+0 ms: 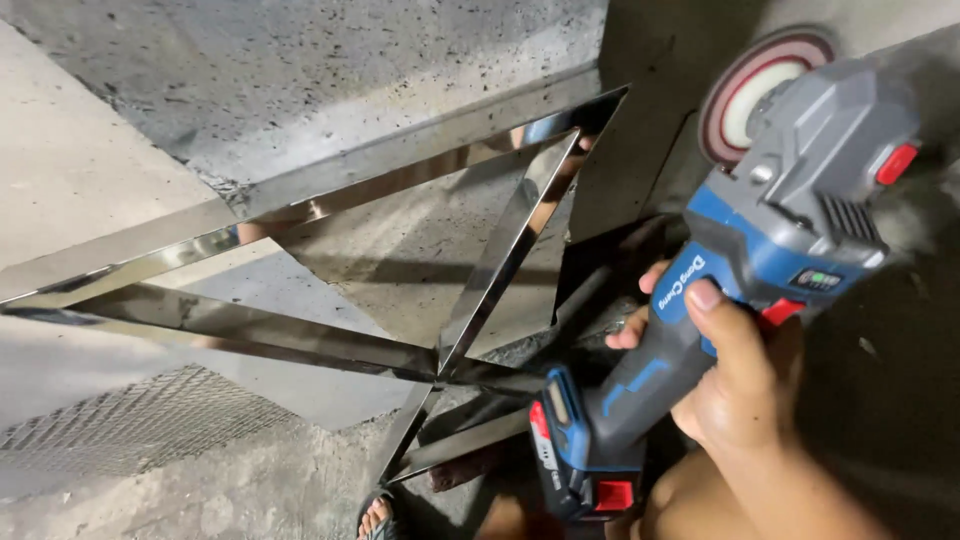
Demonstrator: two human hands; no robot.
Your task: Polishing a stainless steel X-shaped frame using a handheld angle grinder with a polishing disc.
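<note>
Concrete floor [300,60] bears polished steel frame [330,340]; mesh [130,425].

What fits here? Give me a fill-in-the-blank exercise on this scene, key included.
1. The right hand grips a cordless angle ____.
2. The tool's body is blue and ____.
3. The polished metal frame stands on a ____ floor.
4. A bare ____ shows at the bottom edge, below the frame.

Missing words: grinder; grey; concrete; foot
</note>
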